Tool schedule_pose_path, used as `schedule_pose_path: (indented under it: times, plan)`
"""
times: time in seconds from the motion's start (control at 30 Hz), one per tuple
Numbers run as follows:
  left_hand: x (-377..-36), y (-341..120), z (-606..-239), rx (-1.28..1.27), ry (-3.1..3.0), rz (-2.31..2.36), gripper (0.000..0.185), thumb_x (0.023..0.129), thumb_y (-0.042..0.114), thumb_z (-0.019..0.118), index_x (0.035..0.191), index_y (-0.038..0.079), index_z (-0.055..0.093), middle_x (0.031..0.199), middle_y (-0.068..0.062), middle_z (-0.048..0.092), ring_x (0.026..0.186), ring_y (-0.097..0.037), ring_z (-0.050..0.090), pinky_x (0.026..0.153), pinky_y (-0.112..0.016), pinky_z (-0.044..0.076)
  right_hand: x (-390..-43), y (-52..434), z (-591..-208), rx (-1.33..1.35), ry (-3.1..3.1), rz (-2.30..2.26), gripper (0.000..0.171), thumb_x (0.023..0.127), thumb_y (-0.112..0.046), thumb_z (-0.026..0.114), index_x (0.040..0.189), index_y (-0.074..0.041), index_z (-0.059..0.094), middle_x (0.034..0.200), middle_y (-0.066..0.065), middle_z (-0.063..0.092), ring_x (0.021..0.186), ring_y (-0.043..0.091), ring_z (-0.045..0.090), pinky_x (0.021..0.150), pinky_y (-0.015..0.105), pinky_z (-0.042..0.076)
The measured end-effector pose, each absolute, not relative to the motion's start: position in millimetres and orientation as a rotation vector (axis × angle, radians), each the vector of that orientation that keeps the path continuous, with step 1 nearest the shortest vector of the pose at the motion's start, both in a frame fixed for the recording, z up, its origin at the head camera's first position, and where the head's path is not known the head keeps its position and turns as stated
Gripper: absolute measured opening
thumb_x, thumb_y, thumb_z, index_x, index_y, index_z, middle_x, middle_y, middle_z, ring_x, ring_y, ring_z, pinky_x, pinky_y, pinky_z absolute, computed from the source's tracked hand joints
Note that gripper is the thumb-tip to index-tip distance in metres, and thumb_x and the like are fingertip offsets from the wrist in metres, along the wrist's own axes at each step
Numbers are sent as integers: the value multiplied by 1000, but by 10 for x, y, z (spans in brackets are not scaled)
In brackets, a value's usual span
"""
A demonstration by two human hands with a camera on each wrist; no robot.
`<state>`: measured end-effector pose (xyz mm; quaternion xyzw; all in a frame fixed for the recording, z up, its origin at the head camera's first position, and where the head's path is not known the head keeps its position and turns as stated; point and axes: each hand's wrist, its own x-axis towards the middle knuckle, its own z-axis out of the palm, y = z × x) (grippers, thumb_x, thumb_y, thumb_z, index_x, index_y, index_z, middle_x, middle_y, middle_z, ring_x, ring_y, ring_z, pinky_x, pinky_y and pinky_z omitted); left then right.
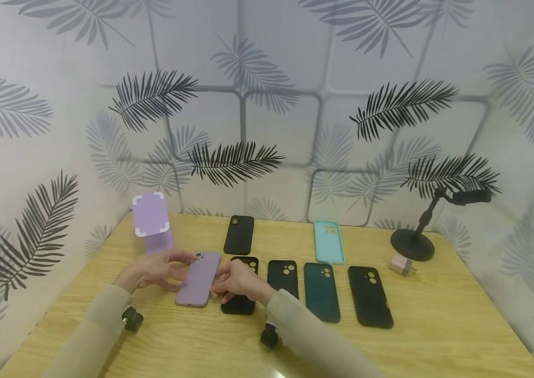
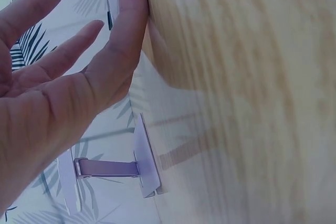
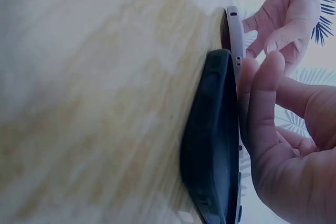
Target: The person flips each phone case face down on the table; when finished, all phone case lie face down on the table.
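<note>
as both hands (image 1: 153, 270) (image 1: 236, 281) pinched the lilac phone (image 1: 198, 278) lower left, loose edge grips risked dropping it onto the black case (image 1: 240, 303).

Both arms wear long beige sleeves ending at the wrists. The left hand (image 1: 153, 270) and right hand (image 1: 236, 283) are bare. A small black camera unit is strapped beneath each wrist, just behind the hand.

Lilac phone case (image 1: 198, 279), teal case (image 1: 328, 241), leaf-patterned wall (image 1: 267, 105).
</note>
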<state>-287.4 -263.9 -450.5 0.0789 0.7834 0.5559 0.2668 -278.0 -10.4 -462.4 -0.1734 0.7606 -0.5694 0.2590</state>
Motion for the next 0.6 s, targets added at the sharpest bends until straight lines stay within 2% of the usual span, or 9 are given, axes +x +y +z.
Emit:
schedule_pose_path:
  times: [0.3,0.43,0.6]
  plan:
    - [-2884,-2665,-4523,235,2129,1499,64,88,1,67,144,-6,37,150,-29,30,122,-32,49,91,-47,57,-2807,-52,-4613,-497,2044,-1524,41,89,2,68,128,10,57,99,22,73,82,27,73,59,30,61]
    - [-2894,-2660,-4529,258,2201,1481,61,88,1,67,142,-6,40,147,-30,36,116,-28,54,89,-43,58,-2838,-35,-4633,-518,2058,-1539,39,90,2,67,127,9,59,106,22,72,88,28,72,59,30,61]
    - [-2905,-2620,-4506,255,2297,1485,54,91,4,65,139,-7,44,138,-32,47,108,-27,61,86,-39,58,-2862,21,-4608,-585,2070,-1561,36,90,-1,68,125,5,63,106,19,72,90,29,72,59,30,60]
